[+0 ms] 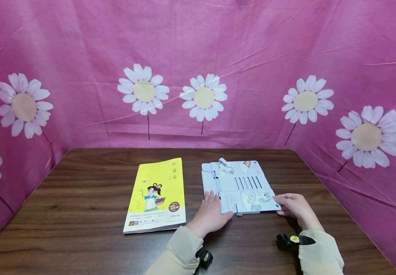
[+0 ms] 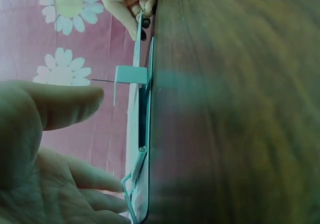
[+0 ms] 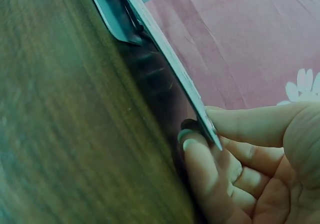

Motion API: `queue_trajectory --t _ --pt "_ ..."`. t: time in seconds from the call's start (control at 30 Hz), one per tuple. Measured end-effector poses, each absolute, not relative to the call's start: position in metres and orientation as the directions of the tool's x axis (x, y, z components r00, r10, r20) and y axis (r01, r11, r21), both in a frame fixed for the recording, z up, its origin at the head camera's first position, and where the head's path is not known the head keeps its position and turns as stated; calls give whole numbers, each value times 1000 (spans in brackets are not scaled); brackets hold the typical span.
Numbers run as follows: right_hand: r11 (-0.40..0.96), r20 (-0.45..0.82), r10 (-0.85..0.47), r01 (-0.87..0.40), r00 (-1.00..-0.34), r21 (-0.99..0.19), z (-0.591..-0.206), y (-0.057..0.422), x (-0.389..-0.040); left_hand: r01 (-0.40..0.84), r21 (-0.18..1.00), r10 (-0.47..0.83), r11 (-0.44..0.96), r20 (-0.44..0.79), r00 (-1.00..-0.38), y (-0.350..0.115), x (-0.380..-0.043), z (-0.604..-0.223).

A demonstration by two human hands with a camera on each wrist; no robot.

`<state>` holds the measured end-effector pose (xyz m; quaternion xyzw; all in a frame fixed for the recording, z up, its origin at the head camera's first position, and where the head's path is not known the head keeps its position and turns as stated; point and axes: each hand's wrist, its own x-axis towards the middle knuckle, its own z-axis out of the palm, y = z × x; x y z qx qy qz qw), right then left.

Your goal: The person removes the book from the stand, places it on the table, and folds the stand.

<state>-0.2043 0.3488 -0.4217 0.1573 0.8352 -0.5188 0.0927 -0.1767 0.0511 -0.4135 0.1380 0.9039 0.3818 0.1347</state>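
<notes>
A pale folding book stand (image 1: pixel 230 184) with unicorn and rainbow prints and a row of slots lies on the table. My right hand (image 1: pixel 296 209) pinches its right front corner between thumb and fingers; in the right wrist view the panel (image 3: pixel 172 64) is tilted up off the table there. At the stand's left side, my left hand (image 1: pixel 210 215) rests with fairly straight fingers on the edge. Its fingertips touch a bent wire (image 2: pixel 127 196) near the base in the left wrist view, thumb held apart. A page clip (image 2: pixel 131 75) sticks out from the front edge.
A yellow-covered book (image 1: pixel 150 172) lies flat to the left of the stand, close to my left wrist. Both rest on a dark wooden table (image 1: pixel 88 198). Behind hangs a pink cloth (image 1: pixel 253 49) with white daisies.
</notes>
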Motion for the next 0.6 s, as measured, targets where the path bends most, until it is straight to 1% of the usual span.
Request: queue_trajectory --t 0.17,0.3,0.43,0.53,0.6 --pt "425 -268 194 327 -944 -844 -418 346 -207 123 778 343 616 -125 -931 46 -181 -411" --pt "415 -193 236 278 -952 -866 -416 342 -207 121 818 334 563 -91 -938 37 -182 -403" --pt "343 -95 330 213 -939 -915 -410 333 -209 144 848 322 510 -33 -946 26 -183 -390" --pt "276 -39 401 161 -915 -948 -400 325 -210 167 850 307 500 7 -952 14 -186 -381" --pt "262 6 427 118 -904 -958 -393 318 -209 183 845 298 503 29 -954 4 -188 -374"
